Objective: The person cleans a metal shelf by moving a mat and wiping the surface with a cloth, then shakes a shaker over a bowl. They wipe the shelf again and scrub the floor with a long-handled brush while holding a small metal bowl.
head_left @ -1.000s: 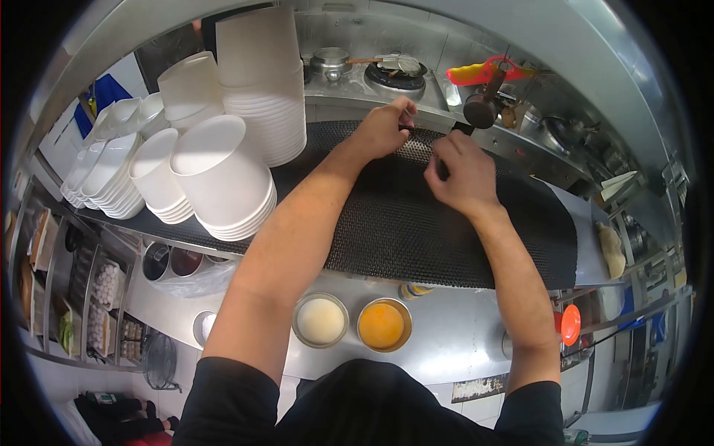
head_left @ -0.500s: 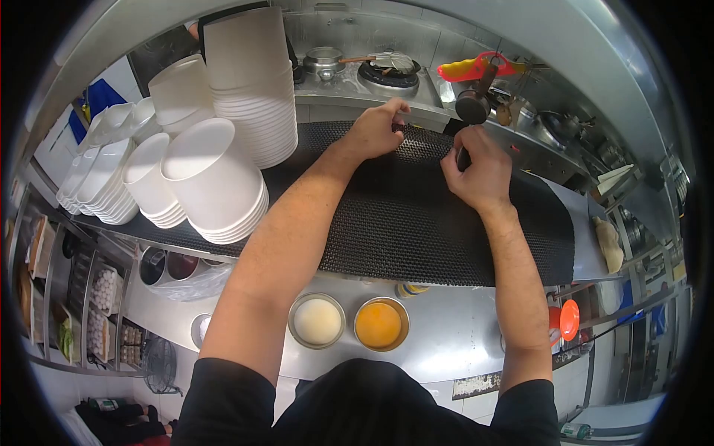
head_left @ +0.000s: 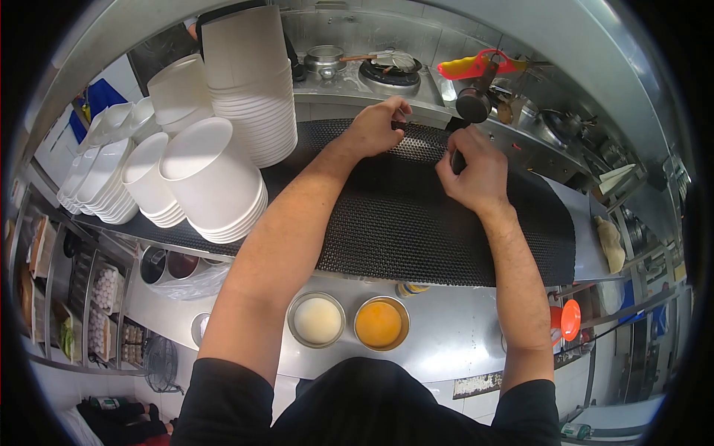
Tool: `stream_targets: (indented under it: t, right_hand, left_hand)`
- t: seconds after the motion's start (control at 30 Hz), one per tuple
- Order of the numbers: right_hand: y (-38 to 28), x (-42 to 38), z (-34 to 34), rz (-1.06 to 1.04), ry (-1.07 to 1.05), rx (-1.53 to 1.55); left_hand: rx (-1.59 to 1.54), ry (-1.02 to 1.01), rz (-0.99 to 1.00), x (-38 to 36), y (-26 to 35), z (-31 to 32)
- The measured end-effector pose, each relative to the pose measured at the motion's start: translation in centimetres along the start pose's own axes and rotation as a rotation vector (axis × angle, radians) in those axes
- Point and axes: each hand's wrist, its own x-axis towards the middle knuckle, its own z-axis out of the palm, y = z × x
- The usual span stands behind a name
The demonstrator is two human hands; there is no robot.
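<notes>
A black textured rubber mat (head_left: 416,230) lies over the raised shelf in front of me. My left hand (head_left: 378,130) is closed at its far edge, thumb and fingers pinching dark material that appears to be the mat. Farther right, my right hand (head_left: 477,169) is closed on a dark edge showing between thumb and fingers, apparently the same mat. Between my hands the mat's far part curves and catches the light. The right fingertips are partly hidden.
Stacked white bowls (head_left: 212,178) and a tall stack of white containers (head_left: 249,97) stand left on the shelf. Below are a metal bowl of pale contents (head_left: 317,320) and one of orange-yellow liquid (head_left: 378,324). A dark ladle-like pan (head_left: 474,105) hangs beyond my right hand.
My right hand has shifted slightly left, and its grip has turned a little. My left hand stays almost in place.
</notes>
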Motion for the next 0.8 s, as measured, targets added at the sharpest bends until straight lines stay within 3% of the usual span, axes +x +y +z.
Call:
stream_targets:
  t: [0.8]
  right_hand:
    - [-0.5,-0.2,1.5,-0.045,-0.065,-0.028]
  left_hand:
    - [-0.057,-0.02,0.001,0.2,-0.2,-0.2]
